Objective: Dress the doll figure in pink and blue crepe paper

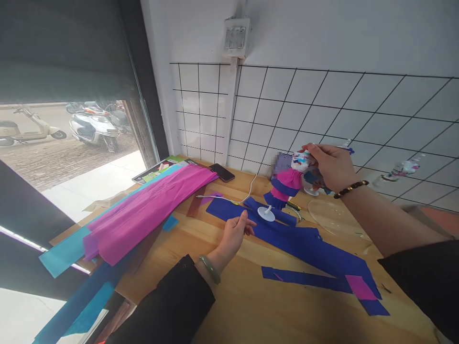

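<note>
My right hand pinches the white, colour-speckled top of a small crepe-paper figure. Ruffled pink and dark blue layers hang below that top, and a white round disc base is at its lower end. The figure is tilted over the table. My left hand is loosely curled, thumb up, just left of the disc, with nothing visible in it. Beneath and beside both hands lies a long dark blue crepe-paper strip. Nearer to me are a narrower blue strip and a pink scrap.
Folded magenta crepe paper and turquoise paper lie at the left table edge. A dark phone and a white cable are near the gridded wall. A clear plastic sheet lies right, below my forearm.
</note>
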A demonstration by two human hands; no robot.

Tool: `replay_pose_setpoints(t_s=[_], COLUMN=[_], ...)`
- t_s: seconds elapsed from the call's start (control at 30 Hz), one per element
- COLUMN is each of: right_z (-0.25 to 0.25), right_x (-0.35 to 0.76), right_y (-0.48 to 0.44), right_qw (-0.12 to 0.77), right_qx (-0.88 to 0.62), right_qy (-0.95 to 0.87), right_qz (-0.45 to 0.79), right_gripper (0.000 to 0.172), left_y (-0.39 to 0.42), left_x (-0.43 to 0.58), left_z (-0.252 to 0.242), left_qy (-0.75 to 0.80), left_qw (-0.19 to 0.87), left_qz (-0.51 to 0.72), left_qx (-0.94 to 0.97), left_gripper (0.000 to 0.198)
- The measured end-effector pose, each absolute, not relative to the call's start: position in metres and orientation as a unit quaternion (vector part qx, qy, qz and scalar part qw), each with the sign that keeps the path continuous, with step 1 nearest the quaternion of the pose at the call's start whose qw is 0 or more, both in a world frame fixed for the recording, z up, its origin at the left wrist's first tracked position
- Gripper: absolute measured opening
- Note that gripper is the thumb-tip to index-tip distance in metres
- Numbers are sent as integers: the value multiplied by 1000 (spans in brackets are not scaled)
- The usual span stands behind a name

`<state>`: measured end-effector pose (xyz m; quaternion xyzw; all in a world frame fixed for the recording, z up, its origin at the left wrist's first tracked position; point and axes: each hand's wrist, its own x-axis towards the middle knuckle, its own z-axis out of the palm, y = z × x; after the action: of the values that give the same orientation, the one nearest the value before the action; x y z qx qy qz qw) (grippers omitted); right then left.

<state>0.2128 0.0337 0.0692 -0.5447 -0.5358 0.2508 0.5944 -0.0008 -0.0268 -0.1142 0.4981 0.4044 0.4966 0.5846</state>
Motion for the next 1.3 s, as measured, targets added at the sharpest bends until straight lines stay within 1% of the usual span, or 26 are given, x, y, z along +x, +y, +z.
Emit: replay_pose_setpoints(t_s=[0.17,0.3,0.47,0.67,0.93,1.13,1.3], right_z=[67,68,66,58,62,54,51], right_x=[203,201,199,197,198,200,203], right_y=[67,94,123,149,147,143,144], right_qw=[589,588,587,568,529,496,498], right_qx=[-561,-552,-540,-548,-588,-614,-620], right_qy=[-537,-552,-575,-592,-601,-603,-595], right_qz=[223,212,184,161,115,114,116], right_gripper=[16,13,17,19,20,25,26], left_y=[-29,-30,-28,-28,-26,-24,-24], left_x=[0,2,7,7,4,4,3], left_z=[-114,-114,-119,-128,-131,-129,-128], left_qy=[413,426,435,408,397,402,394], left_qw=[616,616,619,613,646,637,627], left_qz=[461,426,399,414,406,421,422], left_qx=[487,508,518,535,510,506,523], left_gripper=[74,80,82,83,83,83,82])
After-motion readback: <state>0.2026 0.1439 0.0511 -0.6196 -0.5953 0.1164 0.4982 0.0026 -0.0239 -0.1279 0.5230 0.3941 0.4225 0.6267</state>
